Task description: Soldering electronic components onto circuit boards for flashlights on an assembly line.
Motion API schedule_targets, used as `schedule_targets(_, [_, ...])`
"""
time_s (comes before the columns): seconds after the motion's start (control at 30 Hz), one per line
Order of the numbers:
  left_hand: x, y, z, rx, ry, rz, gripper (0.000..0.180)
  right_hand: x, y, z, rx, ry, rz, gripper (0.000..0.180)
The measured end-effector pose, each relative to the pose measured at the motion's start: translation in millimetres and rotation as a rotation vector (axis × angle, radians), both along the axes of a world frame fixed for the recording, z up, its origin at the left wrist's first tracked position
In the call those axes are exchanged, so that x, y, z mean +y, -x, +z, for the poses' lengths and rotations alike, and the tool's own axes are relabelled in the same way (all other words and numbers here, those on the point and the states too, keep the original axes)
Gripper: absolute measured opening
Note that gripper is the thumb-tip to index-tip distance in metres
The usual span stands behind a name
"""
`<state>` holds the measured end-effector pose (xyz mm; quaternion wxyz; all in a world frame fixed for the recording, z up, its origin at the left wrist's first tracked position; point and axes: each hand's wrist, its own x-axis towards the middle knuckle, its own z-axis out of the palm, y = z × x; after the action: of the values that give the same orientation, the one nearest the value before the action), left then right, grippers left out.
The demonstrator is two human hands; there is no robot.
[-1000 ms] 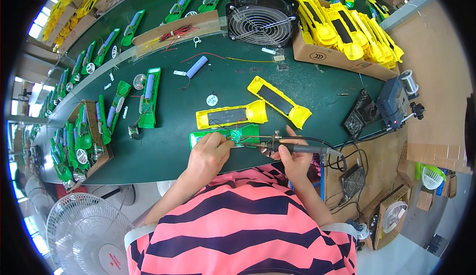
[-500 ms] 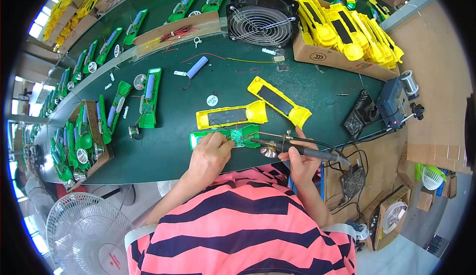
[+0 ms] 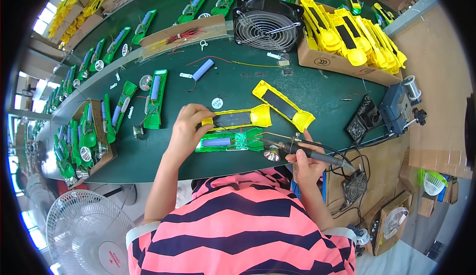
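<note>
My left hand (image 3: 186, 126) has its thumb and fingers closed round the left end of a yellow casing half (image 3: 255, 117) with a dark panel. Just nearer to me lies a green casing half (image 3: 200, 149), which carries a blue cylindrical battery (image 3: 216, 141) and a green circuit board (image 3: 241, 139) with thin wires. In my right hand (image 3: 308, 168) is a soldering iron (image 3: 317, 155) with a thin metal guide tube, its tip pointing left near the board's right end. A small round reflector (image 3: 271, 154) sits below the iron's tip. A second yellow casing half (image 3: 282, 104) lies slantwise behind.
A black fan (image 3: 267, 25) and a carton of yellow casings (image 3: 322, 64) stand at the back. The blue soldering station (image 3: 394, 104) and iron stand (image 3: 361, 119) are at right, with trailing cables. Green assemblies fill a carton (image 3: 106, 158) at left; a loose battery (image 3: 203, 70) lies behind.
My left hand has moved left and away from the circuit board to the yellow casing's end, uncovering the battery. The iron stays in my right hand, and the view has shifted slightly.
</note>
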<state>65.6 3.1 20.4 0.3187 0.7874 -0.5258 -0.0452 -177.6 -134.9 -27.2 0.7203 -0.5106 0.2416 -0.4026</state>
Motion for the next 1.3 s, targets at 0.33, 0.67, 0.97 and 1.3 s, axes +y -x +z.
schedule_targets(0.33, [-6.5,-4.0,-23.8,-0.001,-0.028,-0.019,0.007,0.3,1.3,2.5,0.071,0.035,-0.030,0.023])
schedule_targets(0.67, [-1.8,-6.2,-21.9,0.211,0.004,-0.022,0.007,-6.3,-2.9,6.2,0.002,0.082,-0.082,0.023])
schedule_targets(0.97, [-0.6,-3.7,-24.5,0.168,-0.057,-0.042,0.005,-10.9,-42.0,15.5,0.138,-0.049,0.089,0.015])
schedule_targets(1.3, [-0.8,-3.6,-28.5,0.154,0.014,-0.027,0.006,-11.8,-85.5,4.1,0.178,-0.015,0.301,0.012])
